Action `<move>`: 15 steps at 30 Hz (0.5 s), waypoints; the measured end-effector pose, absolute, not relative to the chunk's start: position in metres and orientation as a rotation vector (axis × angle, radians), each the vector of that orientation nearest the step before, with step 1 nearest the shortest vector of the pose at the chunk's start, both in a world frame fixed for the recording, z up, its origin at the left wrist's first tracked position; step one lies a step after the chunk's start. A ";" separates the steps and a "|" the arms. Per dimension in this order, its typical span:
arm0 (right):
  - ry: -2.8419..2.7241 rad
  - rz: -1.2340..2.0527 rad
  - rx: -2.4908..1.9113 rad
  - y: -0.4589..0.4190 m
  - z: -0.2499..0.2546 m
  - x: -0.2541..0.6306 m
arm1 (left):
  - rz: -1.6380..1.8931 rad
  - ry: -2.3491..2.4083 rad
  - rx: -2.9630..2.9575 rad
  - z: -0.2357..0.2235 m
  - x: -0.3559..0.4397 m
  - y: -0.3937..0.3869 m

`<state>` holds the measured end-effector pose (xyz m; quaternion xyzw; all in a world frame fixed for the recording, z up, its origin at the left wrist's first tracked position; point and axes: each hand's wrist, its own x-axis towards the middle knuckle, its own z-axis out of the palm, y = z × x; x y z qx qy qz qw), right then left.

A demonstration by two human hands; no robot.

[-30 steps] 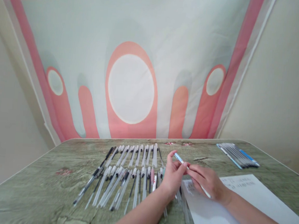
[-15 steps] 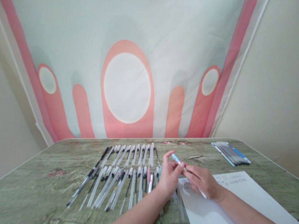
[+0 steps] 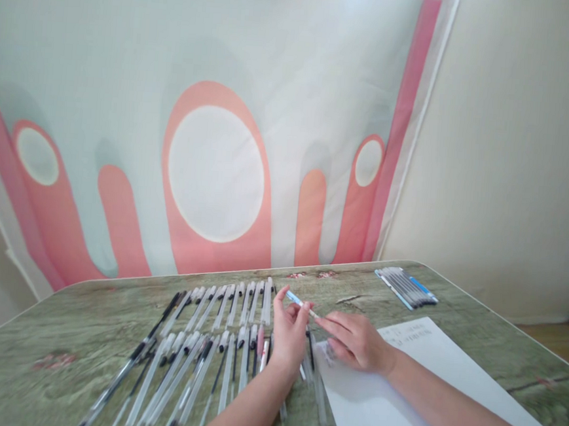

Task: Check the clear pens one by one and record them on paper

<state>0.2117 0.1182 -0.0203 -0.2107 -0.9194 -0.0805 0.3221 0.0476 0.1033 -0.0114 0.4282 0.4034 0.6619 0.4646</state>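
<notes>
one blue-and-white pen (image 3: pixel 294 298), lower centre of frame, pinched in left hand (image 3: pixel 289 335). right hand (image 3: pixel 360 342), fingers bunched at pen's lower end; white length behind now gone from view, left hand apparently the main hold.

Pink/pale-grn printed hanging (image 3: pixel 285 75) — beige wall (image 3: pixel 509 165) to R, wood-look tbl (image 3: pixel 15 382) in front, brown flr (image 3: pixel 557 339) far R.
</notes>
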 end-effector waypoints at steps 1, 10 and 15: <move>-2.380 -0.191 -0.574 0.119 -0.021 0.212 | 1.657 1.026 1.064 -0.012 0.046 0.105; -2.182 0.183 -0.913 0.121 -0.022 0.206 | 1.744 1.180 1.390 -0.005 0.047 0.100; -1.857 0.390 -1.112 0.132 -0.027 0.210 | 1.526 1.371 1.953 0.005 0.059 0.075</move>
